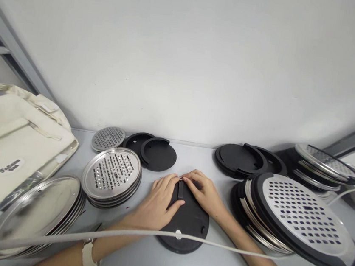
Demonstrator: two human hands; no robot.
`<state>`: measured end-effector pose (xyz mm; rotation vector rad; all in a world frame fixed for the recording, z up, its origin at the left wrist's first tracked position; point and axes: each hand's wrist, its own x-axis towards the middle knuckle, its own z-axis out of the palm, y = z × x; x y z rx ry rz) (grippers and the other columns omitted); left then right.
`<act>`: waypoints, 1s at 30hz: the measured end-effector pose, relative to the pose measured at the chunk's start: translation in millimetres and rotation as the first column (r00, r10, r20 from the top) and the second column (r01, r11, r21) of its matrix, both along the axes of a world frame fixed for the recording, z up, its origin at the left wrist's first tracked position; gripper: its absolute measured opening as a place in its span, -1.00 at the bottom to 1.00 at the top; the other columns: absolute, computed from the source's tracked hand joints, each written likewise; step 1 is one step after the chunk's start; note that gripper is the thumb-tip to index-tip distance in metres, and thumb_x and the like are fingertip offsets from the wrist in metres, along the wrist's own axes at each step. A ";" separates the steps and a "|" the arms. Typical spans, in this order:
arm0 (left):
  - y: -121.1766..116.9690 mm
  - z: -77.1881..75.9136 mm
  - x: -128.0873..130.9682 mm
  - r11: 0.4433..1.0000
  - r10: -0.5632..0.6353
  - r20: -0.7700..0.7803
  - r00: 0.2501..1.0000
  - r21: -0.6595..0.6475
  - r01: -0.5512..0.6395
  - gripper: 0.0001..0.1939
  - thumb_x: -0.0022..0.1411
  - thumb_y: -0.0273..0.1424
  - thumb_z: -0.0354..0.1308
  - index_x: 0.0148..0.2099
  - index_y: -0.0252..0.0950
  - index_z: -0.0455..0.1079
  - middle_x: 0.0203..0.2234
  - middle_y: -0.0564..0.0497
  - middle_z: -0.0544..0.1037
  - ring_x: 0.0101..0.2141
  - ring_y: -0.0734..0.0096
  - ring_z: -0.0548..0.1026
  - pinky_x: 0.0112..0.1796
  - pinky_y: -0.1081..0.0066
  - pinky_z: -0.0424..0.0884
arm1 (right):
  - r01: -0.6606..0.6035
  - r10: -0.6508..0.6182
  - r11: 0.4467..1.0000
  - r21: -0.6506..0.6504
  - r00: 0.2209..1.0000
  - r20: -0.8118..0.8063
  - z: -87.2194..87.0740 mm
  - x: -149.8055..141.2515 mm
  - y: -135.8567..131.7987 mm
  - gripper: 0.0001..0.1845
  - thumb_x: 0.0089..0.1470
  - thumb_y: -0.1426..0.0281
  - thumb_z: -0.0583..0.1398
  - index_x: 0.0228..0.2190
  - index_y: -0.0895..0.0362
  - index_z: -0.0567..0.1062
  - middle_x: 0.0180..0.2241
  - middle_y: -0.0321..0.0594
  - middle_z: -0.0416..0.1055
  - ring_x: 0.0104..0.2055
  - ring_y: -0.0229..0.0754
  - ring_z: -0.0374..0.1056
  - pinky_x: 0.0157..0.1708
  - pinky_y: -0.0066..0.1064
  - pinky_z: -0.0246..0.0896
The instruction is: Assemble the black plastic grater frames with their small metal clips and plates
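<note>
A black round base (185,232) lies flat on the grey table in front of me, with a white round mark and a small knob near its front edge. A narrow black strip (180,191) runs in from its far edge. My left hand (158,203) grips the base's left side, its thumb bent across the near end of the strip. Around the far right edge curl the fingers of my right hand (201,191). Both hands' fingertips almost meet at a small shiny bit at the strip's far end, too small to make out.
Perforated metal grater discs (111,174) are stacked at left, near plain metal plates (41,207) and a cream bag (13,140). Black round pieces (159,154) lie by the wall. Black-rimmed graters (302,215) stack at right. A white cable (121,231) crosses the foreground.
</note>
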<state>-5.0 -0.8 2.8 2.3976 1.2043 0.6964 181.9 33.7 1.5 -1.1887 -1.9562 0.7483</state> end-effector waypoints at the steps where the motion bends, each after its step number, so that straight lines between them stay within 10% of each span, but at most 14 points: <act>1: -0.1 0.4 0.1 1.000 0.004 -0.003 1.000 -0.005 -0.004 -0.54 0.29 -0.28 -0.06 0.21 -0.24 0.03 0.11 -0.16 0.23 0.15 0.19 0.15 0.11 0.08 0.15 | -0.004 0.004 1.000 -0.002 1.000 -0.001 0.4 0.0 0.0 -0.72 0.20 0.30 0.02 -0.29 0.07 0.52 -0.32 -0.20 0.39 -0.24 -0.17 0.32 -0.18 -0.34 0.22; 30: 3.3 -2.3 1.5 0.995 0.030 0.077 0.997 -0.100 -0.022 -0.49 0.26 -0.28 0.01 0.22 -0.21 0.00 0.13 -0.09 0.24 0.15 0.25 0.16 0.12 0.18 0.10 | 0.026 -0.027 1.000 0.015 0.998 0.063 -2.9 1.0 0.3 -0.79 0.20 0.35 0.01 -0.40 0.09 0.38 -0.39 -0.25 0.32 -0.30 -0.20 0.26 -0.23 -0.36 0.16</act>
